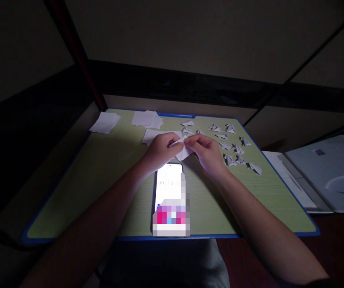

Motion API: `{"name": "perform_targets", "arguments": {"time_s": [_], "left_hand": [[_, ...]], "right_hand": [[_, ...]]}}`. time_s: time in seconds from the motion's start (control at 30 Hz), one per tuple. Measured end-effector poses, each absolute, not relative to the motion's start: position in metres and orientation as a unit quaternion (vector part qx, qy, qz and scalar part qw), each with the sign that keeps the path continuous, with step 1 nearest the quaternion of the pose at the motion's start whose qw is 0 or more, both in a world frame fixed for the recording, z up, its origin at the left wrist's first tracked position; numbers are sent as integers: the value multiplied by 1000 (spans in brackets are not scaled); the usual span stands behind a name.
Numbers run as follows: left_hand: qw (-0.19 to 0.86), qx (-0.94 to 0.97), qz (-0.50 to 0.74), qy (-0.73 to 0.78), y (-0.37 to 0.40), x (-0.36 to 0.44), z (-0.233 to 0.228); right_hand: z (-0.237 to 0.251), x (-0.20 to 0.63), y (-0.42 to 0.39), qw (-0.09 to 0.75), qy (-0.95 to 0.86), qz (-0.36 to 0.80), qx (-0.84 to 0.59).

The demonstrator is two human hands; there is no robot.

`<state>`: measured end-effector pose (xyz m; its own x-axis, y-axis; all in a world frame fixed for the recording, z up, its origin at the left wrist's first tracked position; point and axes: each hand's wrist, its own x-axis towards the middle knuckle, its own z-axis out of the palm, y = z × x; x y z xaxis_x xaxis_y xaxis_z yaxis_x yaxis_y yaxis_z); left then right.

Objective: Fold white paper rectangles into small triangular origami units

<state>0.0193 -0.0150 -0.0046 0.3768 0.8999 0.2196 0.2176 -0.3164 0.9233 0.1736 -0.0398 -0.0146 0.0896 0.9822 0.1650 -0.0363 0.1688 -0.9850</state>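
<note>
Between my two hands, above the middle of the table, is a small piece of white paper (184, 152) with a crease and a pointed top. My left hand (163, 149) pinches its left side, thumb across the front. On the right side, my right hand (206, 151) grips the paper between thumb and curled fingers. Just below the hands lies a phone (168, 186) with a bright screen showing a timer. Several small folded paper pieces (226, 146) are scattered to the right of my right hand. Behind my left hand rests a stack of white paper (150, 135), partly covered.
The green table (105, 192) has a blue rim. Toward its back left lie two more paper stacks, one in the corner (105, 122) and another (146, 119) nearer the middle. A pale flat panel (328, 172) stands beyond the right edge. A dark wall closes off the back.
</note>
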Motion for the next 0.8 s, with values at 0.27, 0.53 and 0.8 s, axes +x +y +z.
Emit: {"name": "perform_targets", "arguments": {"time_s": [0.27, 0.53, 0.8], "left_hand": [[443, 692, 420, 386, -15, 21, -6], [445, 702, 411, 374, -16, 20, -6], [485, 689, 405, 355, -16, 19, -2]], "right_hand": [[-13, 174, -41, 567, -512, 447, -466], [-10, 174, -42, 575, -495, 463, -458], [-5, 176, -43, 552, -424, 555, -455]]}}
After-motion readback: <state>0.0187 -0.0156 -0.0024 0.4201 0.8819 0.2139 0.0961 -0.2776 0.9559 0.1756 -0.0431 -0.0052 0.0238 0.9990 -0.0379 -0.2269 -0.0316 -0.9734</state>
